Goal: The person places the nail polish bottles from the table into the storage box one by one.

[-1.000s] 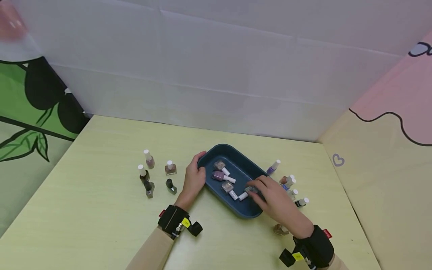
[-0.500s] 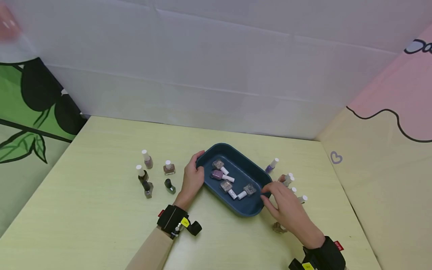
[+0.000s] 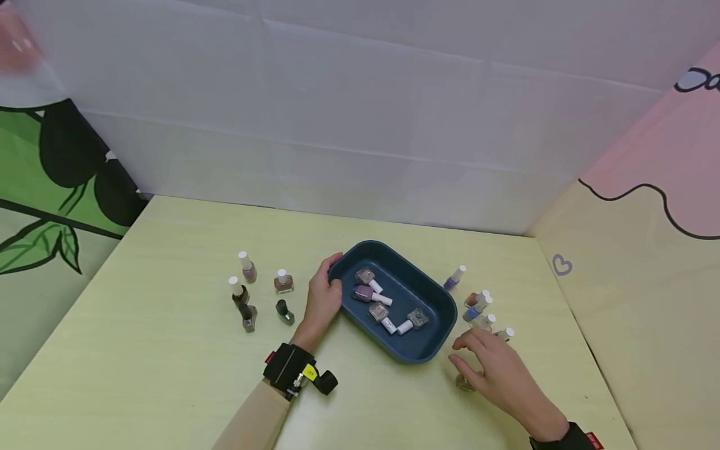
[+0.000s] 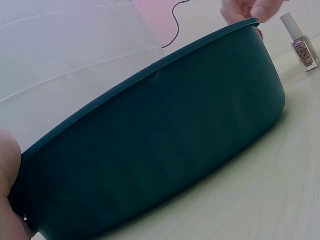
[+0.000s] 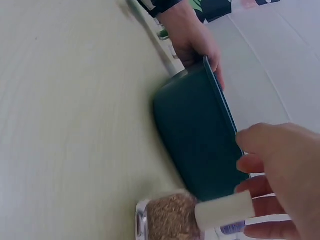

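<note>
My left hand (image 3: 323, 299) grips the left end of a dark teal tray (image 3: 396, 275), its thumb at the rim. Inside lie a purple nail polish bottle (image 3: 364, 293) and several glittery clear ones with white caps, such as this bottle (image 3: 417, 318). My right hand (image 3: 503, 375) is right of the tray, fingers loosely bent and holding nothing. Just under it stands a brown-glitter nail polish bottle (image 5: 172, 217), partly covered by the hand in the head view; its white cap is close to the fingers in the right wrist view.
Beyond my right hand is a cluster of nail polish bottles, including a blue one (image 3: 471, 312) and a purple one (image 3: 452, 282) set apart. Left of the tray stand several more, among them a brownish-pink bottle (image 3: 284, 284) and a dark green bottle (image 3: 285, 314). Fabric walls enclose the table (image 3: 169, 350).
My right hand has let go of a glittery clear bottle in the tray and moved out over the rim, right and toward me. My left hand keeps its hold on the tray.
</note>
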Demonstrator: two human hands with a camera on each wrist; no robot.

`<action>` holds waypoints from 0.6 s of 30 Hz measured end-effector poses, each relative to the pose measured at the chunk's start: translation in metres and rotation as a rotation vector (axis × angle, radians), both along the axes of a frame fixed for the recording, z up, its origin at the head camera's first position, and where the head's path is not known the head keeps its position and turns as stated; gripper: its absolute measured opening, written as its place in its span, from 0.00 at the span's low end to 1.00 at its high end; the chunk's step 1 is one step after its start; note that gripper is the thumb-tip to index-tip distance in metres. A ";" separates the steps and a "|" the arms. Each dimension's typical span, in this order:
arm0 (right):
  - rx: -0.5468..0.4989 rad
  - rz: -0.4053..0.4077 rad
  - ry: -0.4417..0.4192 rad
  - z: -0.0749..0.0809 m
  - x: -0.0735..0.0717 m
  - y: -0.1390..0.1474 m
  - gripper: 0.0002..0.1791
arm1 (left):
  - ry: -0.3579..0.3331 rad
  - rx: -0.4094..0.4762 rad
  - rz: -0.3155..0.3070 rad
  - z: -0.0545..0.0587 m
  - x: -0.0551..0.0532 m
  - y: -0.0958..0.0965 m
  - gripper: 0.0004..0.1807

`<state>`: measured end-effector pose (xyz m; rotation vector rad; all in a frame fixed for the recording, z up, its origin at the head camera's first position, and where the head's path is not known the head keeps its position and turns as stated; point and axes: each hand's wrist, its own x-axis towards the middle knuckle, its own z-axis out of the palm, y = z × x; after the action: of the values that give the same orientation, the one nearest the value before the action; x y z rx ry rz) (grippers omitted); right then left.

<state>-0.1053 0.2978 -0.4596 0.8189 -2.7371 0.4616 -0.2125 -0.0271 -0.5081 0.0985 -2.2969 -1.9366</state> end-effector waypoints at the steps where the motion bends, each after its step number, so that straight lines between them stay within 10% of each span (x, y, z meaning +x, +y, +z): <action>1: 0.007 -0.004 -0.019 -0.001 0.002 0.002 0.12 | 0.001 0.000 0.002 0.000 0.000 0.000 0.30; 18: 0.124 0.018 -0.177 -0.008 0.020 0.013 0.10 | 0.022 -0.012 0.024 -0.002 -0.001 0.000 0.31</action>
<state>-0.0858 0.3109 -0.4680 0.8722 -2.9487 0.3872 -0.2135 -0.0267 -0.5105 0.1030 -2.2824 -1.9024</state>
